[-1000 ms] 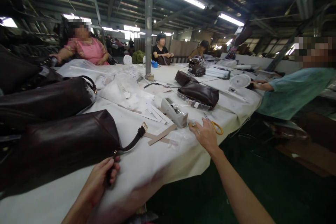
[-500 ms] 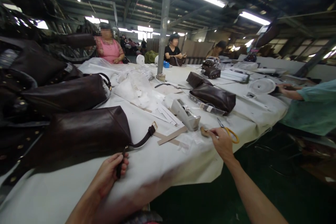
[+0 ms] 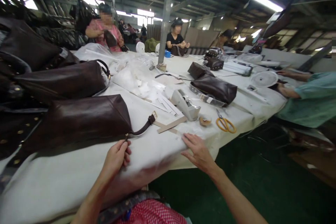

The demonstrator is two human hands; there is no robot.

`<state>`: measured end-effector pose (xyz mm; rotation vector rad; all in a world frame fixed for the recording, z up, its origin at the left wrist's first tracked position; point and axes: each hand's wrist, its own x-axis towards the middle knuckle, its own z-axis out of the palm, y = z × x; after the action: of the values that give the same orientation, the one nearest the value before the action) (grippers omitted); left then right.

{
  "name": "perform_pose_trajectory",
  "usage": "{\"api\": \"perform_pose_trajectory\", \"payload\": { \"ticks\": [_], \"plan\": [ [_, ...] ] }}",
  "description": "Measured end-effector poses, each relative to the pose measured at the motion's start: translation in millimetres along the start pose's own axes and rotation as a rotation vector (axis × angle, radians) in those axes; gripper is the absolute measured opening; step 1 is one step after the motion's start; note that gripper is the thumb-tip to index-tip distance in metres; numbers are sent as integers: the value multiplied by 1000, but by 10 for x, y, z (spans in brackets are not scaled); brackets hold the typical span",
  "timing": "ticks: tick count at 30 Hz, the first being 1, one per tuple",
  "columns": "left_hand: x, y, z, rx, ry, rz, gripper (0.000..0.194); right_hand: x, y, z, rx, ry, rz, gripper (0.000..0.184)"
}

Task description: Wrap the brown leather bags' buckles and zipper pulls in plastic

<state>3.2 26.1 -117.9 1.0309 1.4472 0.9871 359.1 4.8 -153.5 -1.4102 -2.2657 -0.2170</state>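
Note:
A dark brown leather bag (image 3: 89,117) lies on its side on the white-covered table, its buckled strap (image 3: 144,127) reaching out to the right. At the bag's near right corner, my left hand (image 3: 117,155) is closed on a dark zipper pull, mostly hidden by the fingers. My right hand (image 3: 198,150) is empty, fingers apart, low over the table edge. Just beyond it lie crossed beige strips (image 3: 172,125) and a small brown lump on clear wrap (image 3: 204,121). Scissors with yellow handles (image 3: 225,125) rest near the edge, right of the lump.
A grey tape dispenser (image 3: 186,105) stands behind the strips. More brown bags (image 3: 63,80) are piled at left, another bag (image 3: 216,89) lies farther right. Crumpled plastic (image 3: 131,77) covers the middle. A metal post (image 3: 166,17) rises behind. Co-workers are across the table and at right (image 3: 309,94).
My right hand has left the brown lump and scissors and moved left, its fingers opening. My left hand stays at the zipper pull. The view has tilted down slightly.

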Motion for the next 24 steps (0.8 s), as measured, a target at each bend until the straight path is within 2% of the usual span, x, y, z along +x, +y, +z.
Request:
{"api": "perform_pose_trajectory", "payload": {
  "ticks": [4,6,8,10,12,14,17,18,19,20,24],
  "plan": [
    [-45,73,-23,-90,-26,-5,39,-124,-56,94,15,130,-9,25],
    [-94,98,-23,-141,8,14,40,-112,-121,72,79,192,7,20],
    [-182,103,-15,-112,131,79,39,-51,-269,15,178,252,2,21],
    [-323,91,-4,16,286,199,34,41,-509,-51,301,324,-28,23],
    [-503,65,6,132,342,283,25,143,-814,-107,414,370,-92,28],
    [-684,32,11,104,213,186,24,240,-1134,-137,499,373,-218,32],
    [-878,-27,-5,-235,-179,-179,51,360,-1559,-118,592,307,-480,29],
    [-914,-48,-19,-361,-264,-256,57,389,-1673,-96,607,279,-556,27],
    [-938,-67,-37,-457,-296,-289,57,412,-1770,-72,610,253,-619,24],
    [-950,-87,-56,-513,-277,-285,53,428,-1846,-47,606,231,-663,22],
    [-928,-152,-131,-492,-74,-216,35,462,-1926,12,629,157,-735,21]
  ]
}}
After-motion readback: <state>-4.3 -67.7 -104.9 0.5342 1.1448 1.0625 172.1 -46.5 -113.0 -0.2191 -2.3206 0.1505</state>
